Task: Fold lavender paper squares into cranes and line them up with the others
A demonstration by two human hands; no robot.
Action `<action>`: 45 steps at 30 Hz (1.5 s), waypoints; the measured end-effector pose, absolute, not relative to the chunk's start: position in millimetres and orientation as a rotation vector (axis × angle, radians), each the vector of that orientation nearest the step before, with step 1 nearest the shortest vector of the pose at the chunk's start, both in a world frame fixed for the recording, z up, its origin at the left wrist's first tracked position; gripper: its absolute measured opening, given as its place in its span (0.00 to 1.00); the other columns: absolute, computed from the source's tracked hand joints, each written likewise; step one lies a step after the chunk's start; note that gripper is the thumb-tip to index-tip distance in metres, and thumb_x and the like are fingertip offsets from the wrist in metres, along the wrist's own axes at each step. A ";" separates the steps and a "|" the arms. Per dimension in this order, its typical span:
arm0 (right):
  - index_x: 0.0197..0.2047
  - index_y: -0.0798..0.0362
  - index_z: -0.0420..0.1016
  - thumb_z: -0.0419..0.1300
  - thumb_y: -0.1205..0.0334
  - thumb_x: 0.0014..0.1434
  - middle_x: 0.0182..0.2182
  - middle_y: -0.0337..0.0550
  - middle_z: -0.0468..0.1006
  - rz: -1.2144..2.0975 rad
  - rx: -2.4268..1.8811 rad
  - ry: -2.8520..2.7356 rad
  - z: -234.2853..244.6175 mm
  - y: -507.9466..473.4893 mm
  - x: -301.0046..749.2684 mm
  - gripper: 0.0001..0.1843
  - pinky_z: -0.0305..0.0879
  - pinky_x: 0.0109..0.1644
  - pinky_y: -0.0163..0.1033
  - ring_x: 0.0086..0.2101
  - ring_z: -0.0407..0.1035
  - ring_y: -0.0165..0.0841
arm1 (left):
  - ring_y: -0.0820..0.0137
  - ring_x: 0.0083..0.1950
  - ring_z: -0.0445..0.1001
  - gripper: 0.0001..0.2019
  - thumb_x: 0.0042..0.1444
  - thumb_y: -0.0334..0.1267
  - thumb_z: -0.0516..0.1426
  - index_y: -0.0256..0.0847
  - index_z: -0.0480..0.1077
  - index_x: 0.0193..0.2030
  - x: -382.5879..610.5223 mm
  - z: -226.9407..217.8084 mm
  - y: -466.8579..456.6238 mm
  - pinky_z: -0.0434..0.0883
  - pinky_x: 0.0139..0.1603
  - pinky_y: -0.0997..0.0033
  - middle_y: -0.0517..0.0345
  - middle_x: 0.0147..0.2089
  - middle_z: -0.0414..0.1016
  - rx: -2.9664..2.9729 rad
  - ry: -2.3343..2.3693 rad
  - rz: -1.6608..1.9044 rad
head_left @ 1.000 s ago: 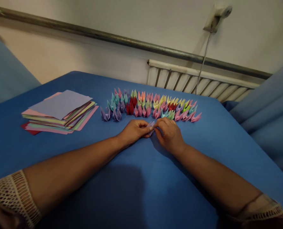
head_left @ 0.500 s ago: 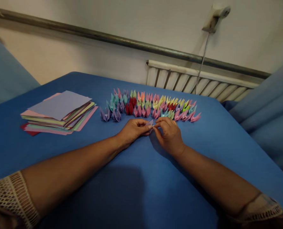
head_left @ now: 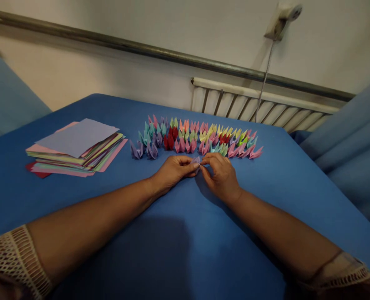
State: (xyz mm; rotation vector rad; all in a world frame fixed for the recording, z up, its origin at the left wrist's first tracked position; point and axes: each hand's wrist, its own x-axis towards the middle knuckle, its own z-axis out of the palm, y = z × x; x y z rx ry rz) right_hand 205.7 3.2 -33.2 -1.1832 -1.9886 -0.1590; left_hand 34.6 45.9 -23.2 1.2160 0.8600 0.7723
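Observation:
My left hand [head_left: 174, 171] and my right hand [head_left: 221, 175] meet at the middle of the blue table [head_left: 178, 246], both pinching a small lilac folded paper piece [head_left: 196, 161] between their fingertips. Most of that piece is hidden by my fingers. Just beyond my hands stand rows of several small folded paper pieces [head_left: 197, 139] in pink, yellow, green, teal, red and purple.
A stack of coloured paper sheets [head_left: 77, 148] with a lilac sheet on top lies at the left of the table. A white radiator [head_left: 259, 106] and a metal rail [head_left: 160, 53] run along the wall behind. Blue cloth [head_left: 350, 146] rises at the right.
My hands stay together on the lilac piece; the fingers shift only slightly. The view has barely drifted.

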 end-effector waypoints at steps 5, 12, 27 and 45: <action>0.40 0.51 0.70 0.55 0.67 0.62 0.40 0.48 0.77 -0.163 -1.176 -1.988 -35.1 4.3 205.9 0.04 0.64 0.47 0.46 0.44 0.71 0.39 | 0.77 0.30 0.70 0.10 0.45 0.42 0.68 0.37 0.77 0.29 34.7 -22.4 45.0 0.70 0.37 0.75 0.62 0.28 0.74 1.210 0.855 0.780; 0.39 0.51 0.69 0.55 0.68 0.60 0.42 0.48 0.76 -0.049 -1.183 -1.981 -36.0 5.3 204.1 0.04 0.64 0.49 0.47 0.45 0.70 0.40 | 0.78 0.30 0.70 0.10 0.46 0.41 0.67 0.36 0.76 0.29 34.7 -24.4 45.5 0.69 0.35 0.77 0.62 0.27 0.74 1.233 0.843 0.789; 0.31 0.50 0.68 0.57 0.71 0.54 0.33 0.42 0.74 0.267 -1.157 -1.741 -39.7 6.7 198.5 0.05 0.68 0.42 0.41 0.36 0.70 0.34 | 0.78 0.28 0.66 0.12 0.46 0.42 0.66 0.36 0.72 0.27 35.8 -20.4 42.7 0.65 0.32 0.76 0.65 0.25 0.68 1.318 0.880 0.828; 0.34 0.52 0.72 0.58 0.68 0.57 0.31 0.40 0.73 0.352 -1.173 -1.645 -44.6 8.5 196.3 0.03 0.68 0.39 0.38 0.32 0.69 0.31 | 0.77 0.32 0.70 0.14 0.44 0.44 0.68 0.35 0.74 0.30 33.9 -21.8 46.8 0.71 0.41 0.73 0.63 0.29 0.71 1.147 0.875 0.832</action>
